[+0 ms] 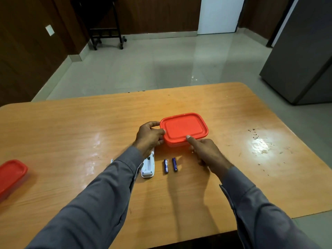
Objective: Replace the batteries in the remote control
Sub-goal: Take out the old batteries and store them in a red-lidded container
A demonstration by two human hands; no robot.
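Observation:
A box with a red lid (184,128) stands in the middle of the wooden table (71,133). My left hand (149,136) grips its left end, thumb on the lid's rim. My right hand (206,153) rests at its near edge, with the index finger pressing on the lid and the other fingers curled. A white remote control (148,167) lies face down just below my left wrist, its battery bay uncovered; my sleeve hides part of it. Two blue batteries (169,165) lie side by side on the table to its right.
A second red-lidded box (10,174) sits at the table's left edge. Dark specks and glare mark the table's right side (260,141). Beyond the table are a tiled floor, a dark wheeled stand (106,24) and a grey cabinet (301,56).

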